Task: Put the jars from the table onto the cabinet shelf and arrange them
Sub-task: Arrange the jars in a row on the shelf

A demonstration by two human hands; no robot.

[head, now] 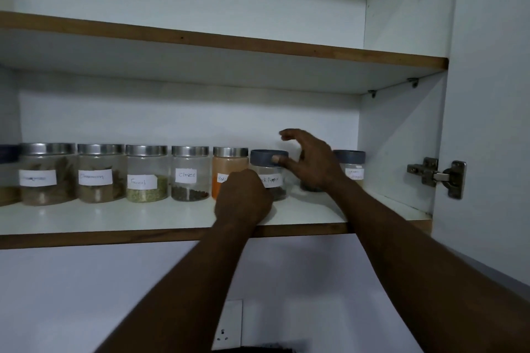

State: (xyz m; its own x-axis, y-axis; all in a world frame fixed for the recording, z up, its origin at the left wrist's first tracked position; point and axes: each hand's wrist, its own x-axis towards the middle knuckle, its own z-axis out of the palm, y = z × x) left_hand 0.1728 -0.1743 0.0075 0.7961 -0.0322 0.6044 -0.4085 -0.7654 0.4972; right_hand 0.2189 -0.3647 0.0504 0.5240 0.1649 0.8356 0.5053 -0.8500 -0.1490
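Clearly, with the right hand [311, 162] spread loosely at the black-pepper jar [269, 173] mid-frame and the left hand [243, 199] curled beside it, gripping nothing visible, neighbouring jars could be toppled.

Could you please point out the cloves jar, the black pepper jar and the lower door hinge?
cloves jar [190, 175]: head view, on its label.
black pepper jar [265, 156]: head view, on its grey lid.
door hinge [436, 176]: head view, on its metal arm.
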